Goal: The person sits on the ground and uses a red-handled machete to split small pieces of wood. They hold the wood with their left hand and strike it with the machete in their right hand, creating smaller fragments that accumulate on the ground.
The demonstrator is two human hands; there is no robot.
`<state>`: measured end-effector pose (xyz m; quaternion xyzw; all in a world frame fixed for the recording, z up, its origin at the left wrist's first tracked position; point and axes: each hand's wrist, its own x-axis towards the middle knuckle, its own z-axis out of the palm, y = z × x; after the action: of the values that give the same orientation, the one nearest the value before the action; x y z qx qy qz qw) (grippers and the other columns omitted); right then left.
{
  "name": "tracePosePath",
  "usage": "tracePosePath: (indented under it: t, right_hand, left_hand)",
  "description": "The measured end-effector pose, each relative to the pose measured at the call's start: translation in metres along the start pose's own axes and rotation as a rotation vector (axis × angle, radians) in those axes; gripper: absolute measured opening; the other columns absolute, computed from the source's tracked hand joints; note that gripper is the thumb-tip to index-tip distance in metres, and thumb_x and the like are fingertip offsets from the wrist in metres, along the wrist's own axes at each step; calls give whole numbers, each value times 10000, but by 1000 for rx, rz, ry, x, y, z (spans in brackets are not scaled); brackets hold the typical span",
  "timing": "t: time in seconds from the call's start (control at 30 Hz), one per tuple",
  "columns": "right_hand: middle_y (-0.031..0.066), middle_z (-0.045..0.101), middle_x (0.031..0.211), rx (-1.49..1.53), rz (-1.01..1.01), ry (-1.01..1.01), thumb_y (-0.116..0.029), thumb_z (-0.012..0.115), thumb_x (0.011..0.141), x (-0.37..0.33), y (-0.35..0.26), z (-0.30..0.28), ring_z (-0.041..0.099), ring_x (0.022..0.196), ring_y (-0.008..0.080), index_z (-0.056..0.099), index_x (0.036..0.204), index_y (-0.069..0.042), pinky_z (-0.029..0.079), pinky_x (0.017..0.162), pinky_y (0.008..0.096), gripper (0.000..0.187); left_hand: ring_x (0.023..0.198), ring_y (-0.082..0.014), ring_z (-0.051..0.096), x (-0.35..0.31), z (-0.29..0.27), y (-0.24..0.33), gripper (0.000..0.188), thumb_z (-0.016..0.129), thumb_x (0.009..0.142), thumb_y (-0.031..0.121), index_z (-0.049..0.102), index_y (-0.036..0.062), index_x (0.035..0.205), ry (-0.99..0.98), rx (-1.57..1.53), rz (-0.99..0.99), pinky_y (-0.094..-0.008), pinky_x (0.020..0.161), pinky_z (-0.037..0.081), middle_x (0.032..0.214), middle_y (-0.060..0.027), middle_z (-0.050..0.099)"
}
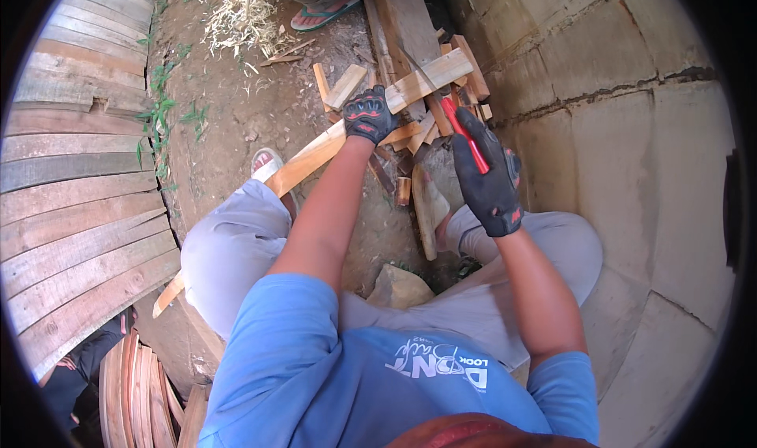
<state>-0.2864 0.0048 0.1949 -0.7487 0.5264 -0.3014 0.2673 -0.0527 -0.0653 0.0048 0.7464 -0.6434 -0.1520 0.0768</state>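
A long pale wooden strip [430, 81] runs slantwise from the upper right down past my left knee. My left hand [369, 117], in a black glove with red marks, is closed on it and presses it down. In a matching glove, my right hand [487, 172] grips the red handle [465, 132] of what looks like a hand saw. Its thin dark blade [418, 69], seen nearly edge-on, lies across the strip a little to the right of my left hand. Whether its teeth are in the wood cannot be made out.
Offcuts [344, 85] are piled around the wooden beam [406, 22] beneath the strip. A stone [400, 287] sits between my legs. Wood shavings [243, 18] lie near another person's sandalled foot [327, 13]. A concrete wall [607, 148] stands right, stacked planks [79, 203] left.
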Motion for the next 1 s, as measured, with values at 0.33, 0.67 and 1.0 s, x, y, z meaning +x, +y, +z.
tracePosePath:
  t: [0.33, 0.67, 1.0]
  right_hand:
    - [209, 765, 1216, -8, 30, -38, -220, 691, 1018, 1, -6, -1, 766, 1034, 381, 688, 1433, -130, 591, 904, 437, 424]
    - [224, 766, 1184, 10, 14, -22, -171, 693, 1022, 2, -28, -15, 773, 1013, 386, 703, 1422, -140, 599, 852, 444, 401]
    - [220, 757, 1240, 152, -166, 239, -154, 683, 1028, 12, -37, -49, 763, 1085, 370, 681, 1433, -89, 590, 926, 422, 410]
  left_hand:
    - [1138, -366, 742, 17, 66, -18, 323, 703, 878, 239, 712, 94, 1167, -73, -19, -103, -491, 1008, 560, 1179, -187, 774]
    - [1170, -390, 727, 15, 26, -13, 464, 746, 825, 323, 715, 112, 1238, -113, -26, -140, -499, 1010, 570, 1233, -185, 759]
    - [1291, -447, 656, 8, -99, -21, 983, 833, 727, 643, 600, 1, 1433, -221, -101, -13, -505, 1082, 529, 1357, -286, 690]
